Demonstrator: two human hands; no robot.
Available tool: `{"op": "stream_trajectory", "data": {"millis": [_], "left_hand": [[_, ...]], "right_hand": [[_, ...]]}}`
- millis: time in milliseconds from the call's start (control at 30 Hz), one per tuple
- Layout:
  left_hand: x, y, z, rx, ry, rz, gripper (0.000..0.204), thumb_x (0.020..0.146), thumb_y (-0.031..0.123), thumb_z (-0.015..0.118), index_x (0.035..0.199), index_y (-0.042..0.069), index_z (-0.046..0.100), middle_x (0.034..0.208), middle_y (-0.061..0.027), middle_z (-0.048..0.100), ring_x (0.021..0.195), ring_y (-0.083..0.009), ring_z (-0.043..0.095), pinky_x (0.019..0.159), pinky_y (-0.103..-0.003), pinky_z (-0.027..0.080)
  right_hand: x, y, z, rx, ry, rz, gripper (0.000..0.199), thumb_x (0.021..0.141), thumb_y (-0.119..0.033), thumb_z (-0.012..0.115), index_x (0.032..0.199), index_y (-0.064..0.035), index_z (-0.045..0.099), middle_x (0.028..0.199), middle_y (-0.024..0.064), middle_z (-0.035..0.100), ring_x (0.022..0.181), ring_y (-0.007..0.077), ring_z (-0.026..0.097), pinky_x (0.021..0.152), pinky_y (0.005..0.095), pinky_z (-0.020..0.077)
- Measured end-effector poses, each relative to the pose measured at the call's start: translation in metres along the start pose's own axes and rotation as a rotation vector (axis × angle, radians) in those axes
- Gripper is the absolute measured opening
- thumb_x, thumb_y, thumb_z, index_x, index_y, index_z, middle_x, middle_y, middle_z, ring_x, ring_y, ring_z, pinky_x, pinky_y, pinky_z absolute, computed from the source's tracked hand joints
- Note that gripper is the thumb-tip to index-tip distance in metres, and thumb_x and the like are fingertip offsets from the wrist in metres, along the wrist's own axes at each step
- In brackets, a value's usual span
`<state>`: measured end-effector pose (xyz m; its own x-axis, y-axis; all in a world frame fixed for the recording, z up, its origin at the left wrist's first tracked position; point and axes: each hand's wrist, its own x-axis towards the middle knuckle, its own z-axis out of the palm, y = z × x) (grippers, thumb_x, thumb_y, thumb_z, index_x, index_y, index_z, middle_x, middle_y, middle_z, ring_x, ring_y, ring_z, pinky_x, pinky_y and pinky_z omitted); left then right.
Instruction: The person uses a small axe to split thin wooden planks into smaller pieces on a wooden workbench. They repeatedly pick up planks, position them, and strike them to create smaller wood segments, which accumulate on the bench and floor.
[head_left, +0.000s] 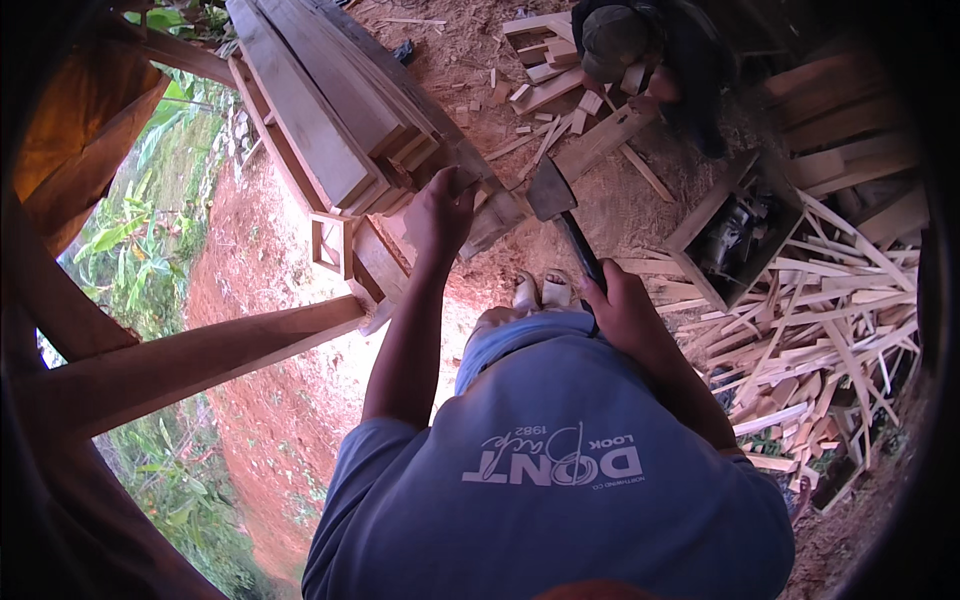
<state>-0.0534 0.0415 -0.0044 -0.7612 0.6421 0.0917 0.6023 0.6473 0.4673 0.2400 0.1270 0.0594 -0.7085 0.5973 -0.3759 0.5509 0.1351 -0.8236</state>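
Left hand (438,215) rested spread on stacked planks (330,110), mid-frame; right hand (622,305) gripped hatchet (562,212), handle apparently partly hidden.

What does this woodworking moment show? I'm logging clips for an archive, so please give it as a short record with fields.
Setting: outdoor wood yard on red-brown dirt ground
Left hand: resting on the end of a stack of long pale wooden planks
Right hand: gripping the dark handle of a hatchet with a grey metal head, raised beside the stack
Nearby: heap of thin pale wood offcuts to the right
Other person: crouched figure in dark clothes at the top, among short wood blocks
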Motion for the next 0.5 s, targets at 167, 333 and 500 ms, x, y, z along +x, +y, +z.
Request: {"op": "stream_trajectory", "data": {"millis": [167,333,500], "left_hand": [[0.002,0.002,-0.008,-0.057,-0.068,-0.051,0.048,0.088,0.045,0.082,0.126,0.018,0.074,0.106,-0.0118,0.08,0.101,-0.0335,0.076,0.084,-0.046,0.059],[-0.001,-0.003,-0.01,-0.097,-0.073,-0.054,0.047,0.088,0.045,0.082,0.126,0.018,0.075,0.106,-0.012,0.08,0.102,-0.0334,0.076,0.085,-0.046,0.059],[0.001,-0.001,-0.006,-0.108,-0.051,-0.044,0.038,0.087,0.039,0.082,0.119,0.02,0.078,0.1,-0.0092,0.08,0.098,-0.0325,0.076,0.083,-0.046,0.059]], "right_hand": [[0.014,-0.027,-0.005,-0.067,0.013,-0.142,0.028,0.106,-0.023,0.064,0.102,0.0046,0.06,0.078,0.0249,0.068,0.077,0.0435,0.073,0.066,0.0494,0.053],[0.03,-0.07,-0.012,-0.146,-0.034,-0.211,0.026,0.105,-0.021,0.066,0.103,0.004,0.06,0.079,0.0241,0.069,0.077,0.0426,0.073,0.066,0.049,0.0529],[0.05,-0.089,-0.003,-0.259,-0.035,-0.308,0.027,0.105,-0.022,0.066,0.105,0.0049,0.06,0.08,0.0249,0.069,0.081,0.0438,0.074,0.068,0.0504,0.0533]]}}
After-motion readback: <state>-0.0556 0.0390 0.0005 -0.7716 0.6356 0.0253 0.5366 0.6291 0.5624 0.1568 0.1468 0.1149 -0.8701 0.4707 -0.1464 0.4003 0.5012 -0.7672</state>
